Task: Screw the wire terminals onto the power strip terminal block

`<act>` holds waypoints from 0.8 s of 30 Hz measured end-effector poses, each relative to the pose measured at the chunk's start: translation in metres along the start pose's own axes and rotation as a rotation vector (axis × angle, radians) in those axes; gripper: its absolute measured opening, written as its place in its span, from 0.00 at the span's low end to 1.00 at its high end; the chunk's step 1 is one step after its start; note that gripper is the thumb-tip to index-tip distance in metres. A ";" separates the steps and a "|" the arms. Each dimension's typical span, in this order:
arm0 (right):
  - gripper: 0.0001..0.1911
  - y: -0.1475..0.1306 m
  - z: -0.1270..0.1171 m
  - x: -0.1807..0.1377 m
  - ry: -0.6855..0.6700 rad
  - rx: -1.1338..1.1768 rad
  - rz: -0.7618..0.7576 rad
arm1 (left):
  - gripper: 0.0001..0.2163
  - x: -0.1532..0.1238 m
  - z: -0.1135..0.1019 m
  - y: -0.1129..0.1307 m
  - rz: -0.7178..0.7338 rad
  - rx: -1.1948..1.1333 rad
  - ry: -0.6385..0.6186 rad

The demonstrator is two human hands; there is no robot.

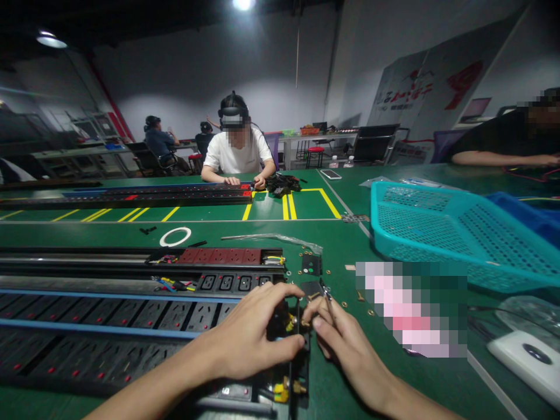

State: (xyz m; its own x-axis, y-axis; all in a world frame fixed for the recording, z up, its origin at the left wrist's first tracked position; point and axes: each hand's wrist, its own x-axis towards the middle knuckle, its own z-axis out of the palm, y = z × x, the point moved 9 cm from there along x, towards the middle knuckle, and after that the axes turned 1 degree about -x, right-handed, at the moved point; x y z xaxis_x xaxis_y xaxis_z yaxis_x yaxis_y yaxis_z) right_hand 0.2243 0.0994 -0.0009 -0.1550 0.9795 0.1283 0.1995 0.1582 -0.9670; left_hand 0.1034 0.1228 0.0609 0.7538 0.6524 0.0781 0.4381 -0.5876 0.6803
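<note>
My left hand (249,329) grips a narrow black end plate (292,367) between thumb and fingers, at the right end of a row of power strips. Yellow-sleeved wire ends (280,392) and a brass bolt (299,387) show beside the plate. On its other side, my right hand (343,341) is closed with a slim metal tool (327,298) tucked among the fingers. Its fingertips meet a small brass piece (305,322) at the plate; whether they pinch it is hard to tell. The black socket strip (166,315) stretches away to the left.
Brass nuts (344,304) and a brass screw (360,296) lie loose on the green table. A turquoise basket (406,248) stands at right, near a white device (527,361). A white ring (175,237) lies behind the strips. A person (238,149) sits opposite.
</note>
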 end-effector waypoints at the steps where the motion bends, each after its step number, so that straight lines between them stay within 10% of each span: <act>1: 0.18 0.002 0.000 0.000 -0.009 0.030 0.017 | 0.24 0.000 0.000 0.000 -0.004 0.000 0.001; 24: 0.27 0.015 0.009 -0.006 -0.085 0.042 0.105 | 0.24 0.000 0.001 0.002 0.002 0.002 -0.024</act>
State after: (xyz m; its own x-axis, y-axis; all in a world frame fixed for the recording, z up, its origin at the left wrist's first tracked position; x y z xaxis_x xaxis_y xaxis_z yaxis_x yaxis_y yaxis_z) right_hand 0.2199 0.0951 -0.0184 -0.2176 0.9760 0.0086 0.1788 0.0485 -0.9827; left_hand 0.1049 0.1208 0.0616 0.7660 0.6399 0.0616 0.4379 -0.5896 0.6787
